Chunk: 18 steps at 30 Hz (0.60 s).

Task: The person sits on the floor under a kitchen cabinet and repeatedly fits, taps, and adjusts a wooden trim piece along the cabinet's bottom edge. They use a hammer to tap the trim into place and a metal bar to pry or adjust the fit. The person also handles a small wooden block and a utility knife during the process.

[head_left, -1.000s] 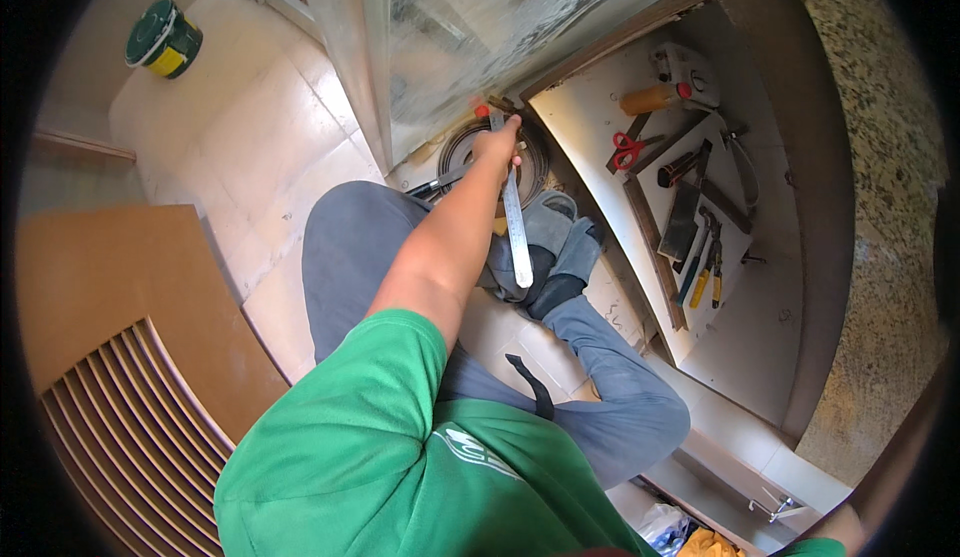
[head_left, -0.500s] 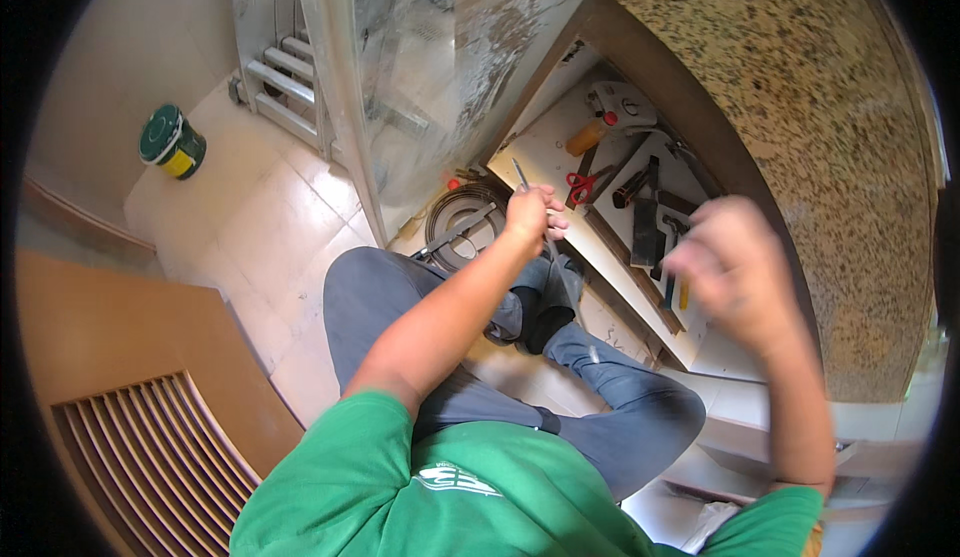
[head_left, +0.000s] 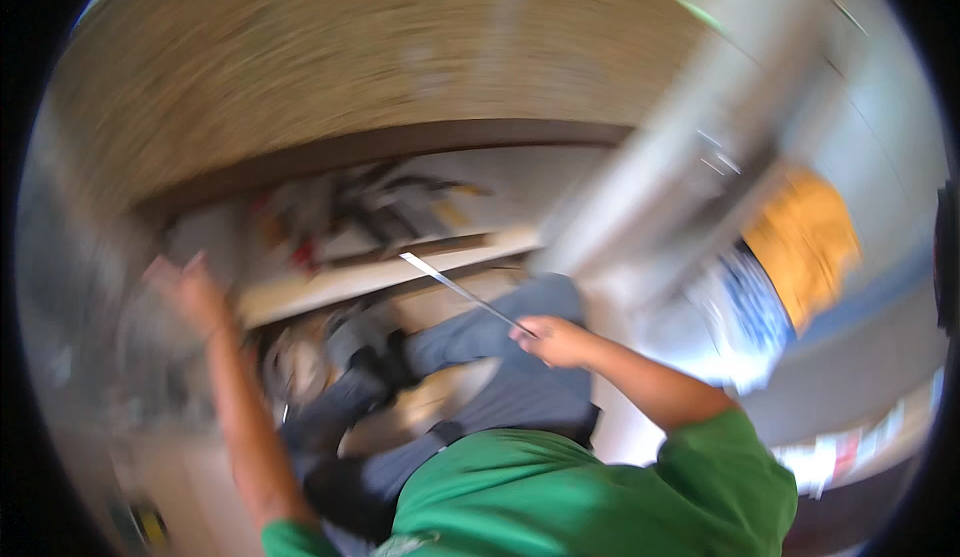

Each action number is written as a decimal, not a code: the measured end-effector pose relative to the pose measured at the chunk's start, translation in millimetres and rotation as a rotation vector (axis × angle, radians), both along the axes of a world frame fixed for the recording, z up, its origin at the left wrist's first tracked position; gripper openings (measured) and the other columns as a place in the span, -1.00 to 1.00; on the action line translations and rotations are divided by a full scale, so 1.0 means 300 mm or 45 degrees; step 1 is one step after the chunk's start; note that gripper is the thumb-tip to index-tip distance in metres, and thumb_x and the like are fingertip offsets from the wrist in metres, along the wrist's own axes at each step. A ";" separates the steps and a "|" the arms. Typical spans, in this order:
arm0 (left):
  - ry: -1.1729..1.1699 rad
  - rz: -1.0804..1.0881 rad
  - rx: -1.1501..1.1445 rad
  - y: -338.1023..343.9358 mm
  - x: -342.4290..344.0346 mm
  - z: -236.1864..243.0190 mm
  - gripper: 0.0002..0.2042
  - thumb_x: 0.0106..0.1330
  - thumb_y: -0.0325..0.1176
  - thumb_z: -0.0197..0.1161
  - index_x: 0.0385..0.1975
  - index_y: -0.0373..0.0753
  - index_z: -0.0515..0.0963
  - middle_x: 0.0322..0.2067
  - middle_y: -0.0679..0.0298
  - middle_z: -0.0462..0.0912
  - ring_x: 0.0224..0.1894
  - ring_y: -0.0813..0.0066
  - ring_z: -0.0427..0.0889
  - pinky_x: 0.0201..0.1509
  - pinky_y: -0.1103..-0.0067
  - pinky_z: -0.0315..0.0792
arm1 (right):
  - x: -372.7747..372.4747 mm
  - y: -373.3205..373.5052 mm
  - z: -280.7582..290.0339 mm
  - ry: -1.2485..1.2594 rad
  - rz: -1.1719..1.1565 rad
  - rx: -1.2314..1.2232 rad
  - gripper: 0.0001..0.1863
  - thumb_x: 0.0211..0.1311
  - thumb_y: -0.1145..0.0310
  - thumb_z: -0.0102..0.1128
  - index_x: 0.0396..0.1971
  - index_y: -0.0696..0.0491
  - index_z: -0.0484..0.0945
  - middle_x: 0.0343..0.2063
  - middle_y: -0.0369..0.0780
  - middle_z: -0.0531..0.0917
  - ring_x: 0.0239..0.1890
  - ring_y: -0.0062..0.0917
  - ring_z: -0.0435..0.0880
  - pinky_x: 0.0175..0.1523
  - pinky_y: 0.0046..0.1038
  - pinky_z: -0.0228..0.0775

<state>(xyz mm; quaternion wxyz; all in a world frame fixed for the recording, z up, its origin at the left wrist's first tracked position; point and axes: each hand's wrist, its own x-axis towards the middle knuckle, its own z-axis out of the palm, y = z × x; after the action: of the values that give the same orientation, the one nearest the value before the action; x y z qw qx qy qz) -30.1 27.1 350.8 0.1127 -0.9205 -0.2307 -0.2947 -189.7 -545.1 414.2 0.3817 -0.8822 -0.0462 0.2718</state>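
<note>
**Thin metal blade held up in the right hand, left hand raised and spread**

The picture is heavily smeared, so much of the room is only streaks. The person sits with legs in grey trousers stretched out and dark shoes at the far end, wearing a green short-sleeved shirt.

The shallow pale tray-like shelf runs across the middle, beyond the legs. In it lies a jumble of dark hand tools with a spot of red and a spot of yellow among them; which tools they are I cannot tell through the blur.

The right hand is clenched round the near end of a long, thin, silvery metal blade. The blade slants up and to the left from the fist, its far tip reaching over the front edge of the shelf, above the trousers.

The left hand is lifted on the left, fingers spread and grasping nothing, well apart from the blade and just left of the shelf's clutter.

On the right, a wide pale slanted panel crosses the view, with an orange blurred shape beyond it. A broad brown speckled surface fills the far side.
</note>
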 end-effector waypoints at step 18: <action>-0.574 0.066 -1.368 0.098 0.236 -0.541 -0.17 0.23 -0.03 0.39 0.20 -0.63 0.17 0.24 -0.37 0.30 0.28 -0.18 0.39 0.29 0.08 0.34 | -0.243 -0.218 -0.266 -0.657 -0.835 -0.238 -0.55 0.44 0.24 0.12 0.23 0.09 0.35 -0.34 0.00 0.66 -0.29 -0.03 0.66 -0.15 -0.13 0.47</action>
<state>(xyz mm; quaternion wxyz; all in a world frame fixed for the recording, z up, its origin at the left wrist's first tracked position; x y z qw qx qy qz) 40.8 56.5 188.4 -0.4146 -0.7572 -0.3886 -0.3221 -262.4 -610.3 334.5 0.3421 -0.9201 0.1678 -0.0905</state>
